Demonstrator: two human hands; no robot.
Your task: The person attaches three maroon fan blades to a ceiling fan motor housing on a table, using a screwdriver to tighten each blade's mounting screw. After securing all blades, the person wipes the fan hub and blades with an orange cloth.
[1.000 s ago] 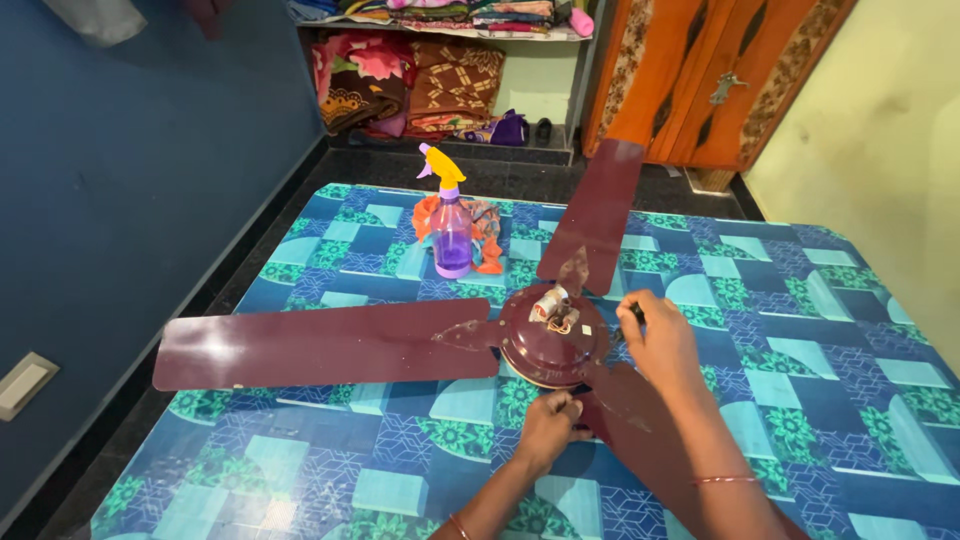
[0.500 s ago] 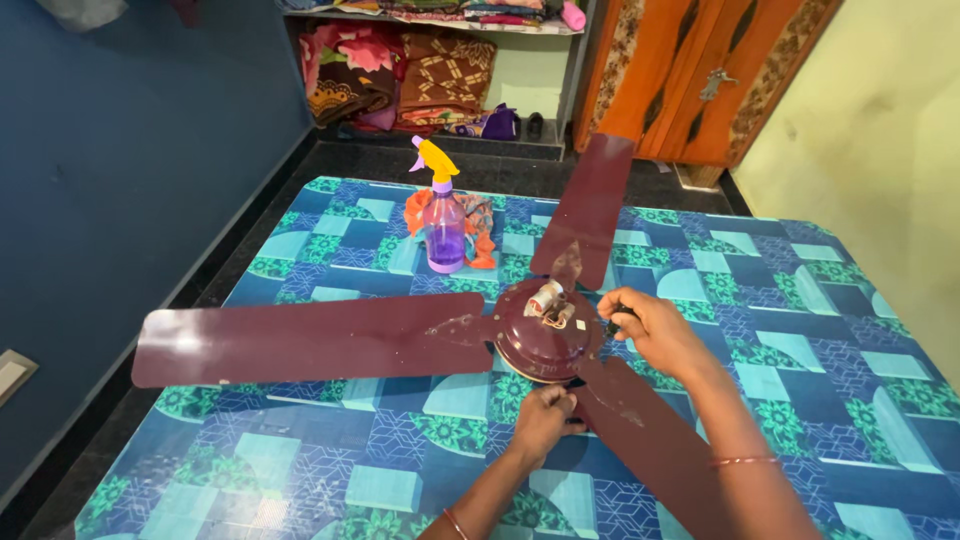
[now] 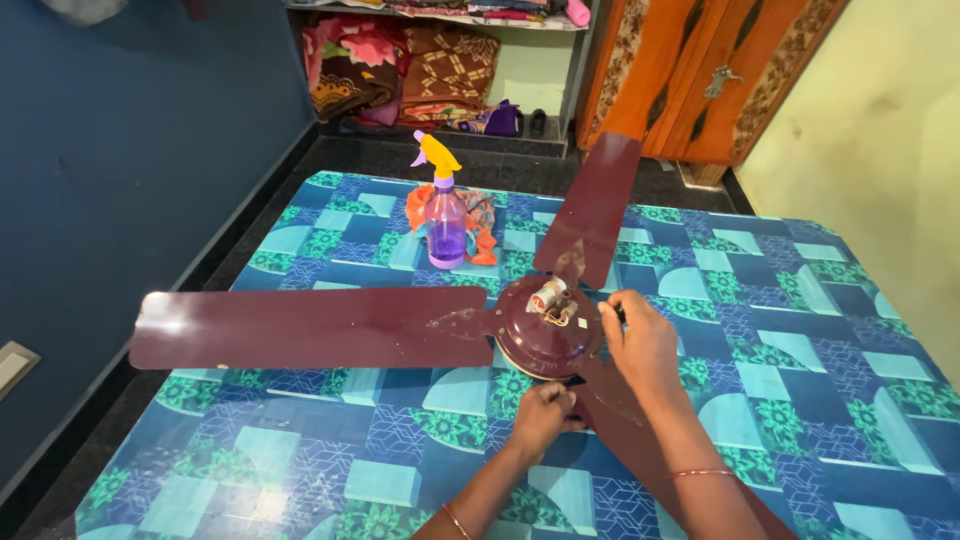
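Note:
A maroon ceiling fan lies on a blue and green patterned surface [image 3: 800,330]. Its round hub [image 3: 545,338] faces up, with exposed wiring at the centre. One blade [image 3: 300,328] points left, one blade [image 3: 595,205] points away, and a near blade [image 3: 612,425] runs under my right forearm. My left hand [image 3: 545,408] is closed on the root of the near blade, at the hub's lower edge. My right hand [image 3: 640,348] rests against the hub's right side, gripping a small dark tool [image 3: 619,313] that is mostly hidden by the fingers.
A purple spray bottle [image 3: 445,220] with a yellow trigger stands beyond the hub, in front of an orange cloth [image 3: 487,240]. Behind are a shelf of folded fabrics [image 3: 400,75], an orange door [image 3: 700,70], a blue wall [image 3: 120,150] on the left and dark floor [image 3: 250,240].
My right hand has drawn in against the hub's right side with the dark tool. My left hand has stayed at the near blade's root. The view shifted slightly.

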